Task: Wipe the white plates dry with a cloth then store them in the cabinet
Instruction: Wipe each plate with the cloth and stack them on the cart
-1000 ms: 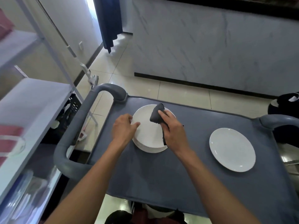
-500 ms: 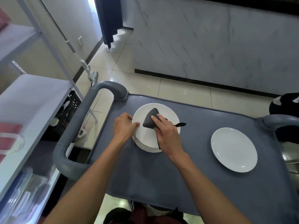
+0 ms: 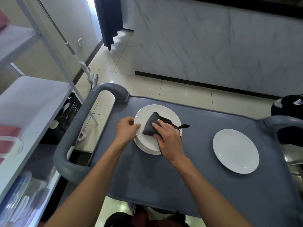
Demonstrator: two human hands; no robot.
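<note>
Right now a stack of white plates sits on the left part of a grey cart top, and a dark grey cloth lies folded into a rough triangle on the uppermost plate. The right hand presses down on the cloth with its fingers laid over the near half of it; the fingers bend only slightly, and whether the thumb pinches the fabric underneath cannot be told. A thin loop or tag of the cloth sticks out past the right rim of the stack. The left hand holds the stack at its left rim, thumb resting on the top plate's edge and fingers curled around the side.

Well apart to the right, a single white plate lies flat on the same cart top. The cart has rounded grey handles, one at the left end and one at the right. To the left of the cart stands a white metal shelf unit, with blurred clear items on its lower level. Beyond the cart is a tiled floor and a marble-patterned counter front; a dark curtain hangs at the far left of it.
</note>
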